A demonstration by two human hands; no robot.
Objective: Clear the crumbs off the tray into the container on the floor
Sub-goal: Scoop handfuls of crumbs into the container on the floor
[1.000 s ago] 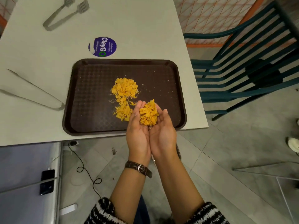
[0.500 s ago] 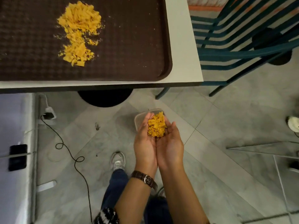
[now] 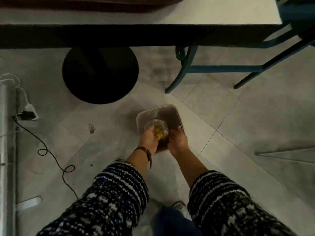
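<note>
The container [image 3: 158,106] is sitting upright on the pale floor tiles, clear plastic, squarish with rounded corners, its open top facing up. The crumbs [image 3: 160,134] are showing as a small yellow-orange clump right over its near half, against the left hand [image 3: 148,139]; motion blur is hiding whether they are touching the bottom. The tray [image 3: 85,4] is peeking in as a dark brown strip on the tabletop.

Two hands: left hand [image 3: 149,140], right hand [image 3: 178,142]. One container [image 3: 176,114] beneath them, one clump of crumbs [image 3: 160,135] between them. One watch [image 3: 144,151] behind the left. Beyond: one table base [image 3: 100,74], one chair [image 3: 221,67], one cable [image 3: 51,154].
</note>
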